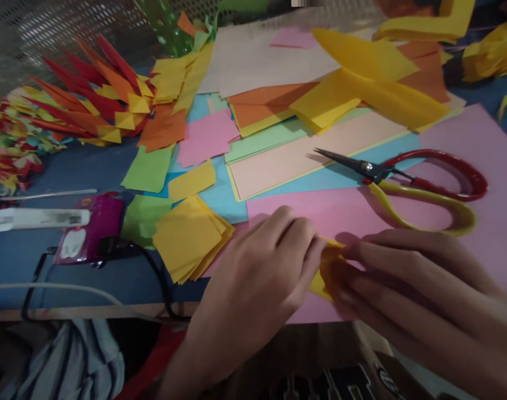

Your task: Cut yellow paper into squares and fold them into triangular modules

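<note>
Both my hands meet over a small piece of yellow paper (329,266) near the table's front edge. My left hand (264,266) is closed, fingers curled down at the paper's left side. From the right, my right hand (407,278) pinches the paper, which looks bent or folded; the fingers hide much of it. A pink sheet (295,208) lies beneath. Just beyond my right hand rest scissors (374,171) with one red and one yellow handle, blades pointing left. Left of my left hand is a stack of yellow paper squares (189,236).
Colored paper sheets (287,161) and strips cover the middle and back. At left stand folded red and orange paper spikes (95,89) beside paper scraps (11,139). A purple power block (90,228) with a white plug (39,218) and cables sits at the left front.
</note>
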A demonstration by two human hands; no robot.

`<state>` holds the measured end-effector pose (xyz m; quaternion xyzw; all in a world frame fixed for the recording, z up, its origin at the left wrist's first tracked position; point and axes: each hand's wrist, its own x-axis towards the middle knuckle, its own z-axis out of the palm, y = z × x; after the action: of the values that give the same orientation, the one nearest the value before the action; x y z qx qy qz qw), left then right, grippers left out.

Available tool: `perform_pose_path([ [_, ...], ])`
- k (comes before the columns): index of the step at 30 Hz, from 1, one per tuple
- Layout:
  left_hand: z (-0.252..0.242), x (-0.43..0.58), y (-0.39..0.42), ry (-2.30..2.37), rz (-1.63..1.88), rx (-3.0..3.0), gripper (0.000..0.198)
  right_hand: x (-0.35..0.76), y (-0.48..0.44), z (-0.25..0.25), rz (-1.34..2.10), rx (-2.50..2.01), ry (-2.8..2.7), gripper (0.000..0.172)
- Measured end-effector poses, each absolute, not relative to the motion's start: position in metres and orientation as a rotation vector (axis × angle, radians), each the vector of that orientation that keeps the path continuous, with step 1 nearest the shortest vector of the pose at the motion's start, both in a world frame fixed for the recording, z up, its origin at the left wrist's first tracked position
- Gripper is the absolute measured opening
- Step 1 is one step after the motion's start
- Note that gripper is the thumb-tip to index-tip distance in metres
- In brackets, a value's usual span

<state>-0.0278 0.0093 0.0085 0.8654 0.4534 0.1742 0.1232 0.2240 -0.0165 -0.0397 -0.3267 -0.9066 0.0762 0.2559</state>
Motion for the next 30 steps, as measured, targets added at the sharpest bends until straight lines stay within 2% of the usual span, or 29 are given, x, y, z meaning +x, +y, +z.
perform_pose_path([
  [3, 0.009, -0.022, 0.011, 1.426, 0.566, 2.414, 0.019, 0.224, -0.017, -0.038, 0.141, -0.874, -2.483, 0.022],
  [11, 0.011, -0.018, 0.008, 1.548, 0.487, 2.284, 0.019, 0.219, -0.018, -0.030, 0.143, -0.881, -2.479, 0.042],
  [15, 0.012, -0.017, 0.010, 1.554, 0.465, 2.247, 0.020, 0.220, -0.019, -0.031, 0.098, -0.843, -2.503, 0.044],
  [19, 0.015, -0.015, 0.013, 1.554, 0.426, 2.242, 0.021, 0.219, -0.018, -0.030, 0.114, -0.844, -2.523, 0.040],
  [22, 0.017, -0.020, 0.013, 1.506, 0.386, 2.247, 0.009, 0.217, -0.017, -0.030, 0.107, -0.834, -2.485, 0.035],
  [26, 0.019, -0.031, 0.010, 1.323, 0.308, 2.390, 0.021, 0.215, -0.015, -0.031, 0.119, -0.815, -2.471, 0.032],
  [30, 0.016, -0.038, 0.005, 1.276, 0.330, 2.466, 0.024, 0.209, -0.014, -0.029, 0.102, -0.905, -2.432, 0.012],
])
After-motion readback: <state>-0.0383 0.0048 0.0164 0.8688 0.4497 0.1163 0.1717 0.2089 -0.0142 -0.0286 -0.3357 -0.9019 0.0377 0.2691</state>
